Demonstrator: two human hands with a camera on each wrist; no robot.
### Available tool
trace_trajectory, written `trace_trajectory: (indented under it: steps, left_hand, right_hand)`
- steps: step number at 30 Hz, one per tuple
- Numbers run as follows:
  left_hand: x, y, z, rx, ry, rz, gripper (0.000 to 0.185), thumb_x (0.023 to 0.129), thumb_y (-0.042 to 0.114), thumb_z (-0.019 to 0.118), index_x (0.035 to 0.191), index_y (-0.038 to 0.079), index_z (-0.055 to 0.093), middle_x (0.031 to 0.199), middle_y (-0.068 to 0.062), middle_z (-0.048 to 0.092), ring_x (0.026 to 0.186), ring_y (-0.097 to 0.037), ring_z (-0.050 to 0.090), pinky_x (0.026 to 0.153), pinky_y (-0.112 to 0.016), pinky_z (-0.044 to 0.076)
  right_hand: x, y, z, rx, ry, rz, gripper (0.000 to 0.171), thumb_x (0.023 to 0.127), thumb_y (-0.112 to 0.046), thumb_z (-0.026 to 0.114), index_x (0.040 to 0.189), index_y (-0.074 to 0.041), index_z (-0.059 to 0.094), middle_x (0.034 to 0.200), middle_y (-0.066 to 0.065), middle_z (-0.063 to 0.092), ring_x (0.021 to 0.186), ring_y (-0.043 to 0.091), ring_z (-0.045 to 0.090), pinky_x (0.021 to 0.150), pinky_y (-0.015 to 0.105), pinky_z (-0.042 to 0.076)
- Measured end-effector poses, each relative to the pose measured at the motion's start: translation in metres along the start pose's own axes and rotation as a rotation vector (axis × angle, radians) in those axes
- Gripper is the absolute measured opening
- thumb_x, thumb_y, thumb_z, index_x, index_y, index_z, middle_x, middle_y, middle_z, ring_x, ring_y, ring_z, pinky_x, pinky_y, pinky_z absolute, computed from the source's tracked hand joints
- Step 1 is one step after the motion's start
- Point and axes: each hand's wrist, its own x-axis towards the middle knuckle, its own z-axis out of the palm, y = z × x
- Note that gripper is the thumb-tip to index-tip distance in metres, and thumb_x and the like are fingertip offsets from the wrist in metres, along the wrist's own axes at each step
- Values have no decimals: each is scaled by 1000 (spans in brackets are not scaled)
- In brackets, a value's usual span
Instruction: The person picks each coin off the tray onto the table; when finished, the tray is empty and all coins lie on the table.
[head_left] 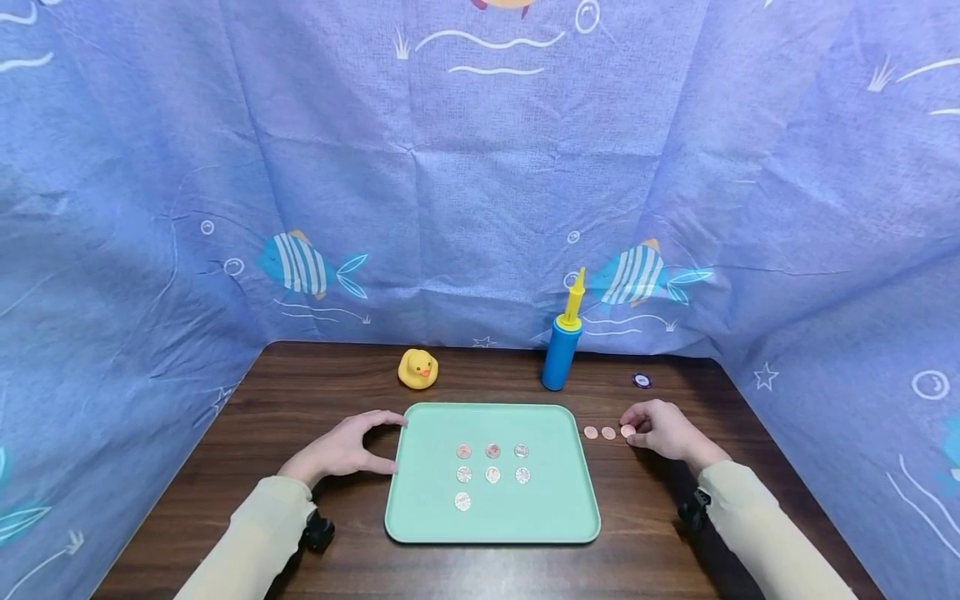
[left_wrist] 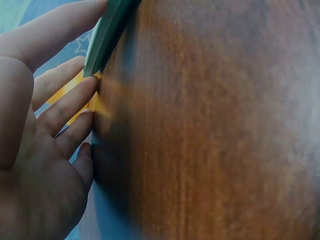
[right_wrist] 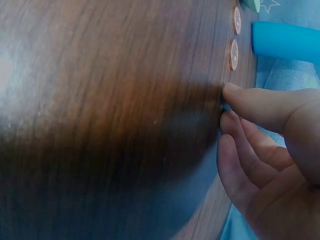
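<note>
Sleeved forearms are seen nearest. Left hand [head_left: 347, 450] rests relaxed, steadying the tray [head_left: 420, 521] at its left edge. Right hand [head_left: 663, 430] pinches the rightmost coin [head_left: 627, 431] on the tabletop [head_left: 750, 517]. Pick-up step judged underway; a lift toward the tray's open slot is called for.

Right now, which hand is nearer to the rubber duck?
Left. The left hand rests at the tray's left edge, just in front of the duck. The right hand is across the tray, pinching a coin.
</note>
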Motion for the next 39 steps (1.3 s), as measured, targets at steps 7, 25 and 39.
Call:
trace_trajectory:
  steps: [7, 25, 39]
  left_hand:
    - [0, 0, 0, 2, 0, -4, 74, 83, 46, 90, 146, 22, 60, 153, -5, 55, 146, -36, 45, 116, -62, 38]
    - [-1, 1, 0, 6, -4, -7, 75, 83, 48, 89, 147, 22, 60, 154, -6, 54, 146, -36, 45, 116, -62, 38]
    - [-1, 1, -1, 21, -4, -6, 75, 84, 49, 88, 147, 23, 60, 154, -5, 54, 146, -35, 45, 117, -62, 37]
  right_hand:
    - [-1, -2, 1, -27, -1, -31, 15, 81, 3, 83, 95, 0, 77, 80, -1, 72, 69, 5, 62, 63, 23, 51]
    - [1, 1, 4, -36, 10, -33, 10, 83, 3, 82, 88, -4, 76, 77, -4, 71, 68, 0, 60, 63, 23, 52]
    - [3, 1, 4, -41, -2, -19, 10, 84, 2, 82, 89, -5, 76, 78, -5, 71, 68, 1, 59, 63, 23, 51]
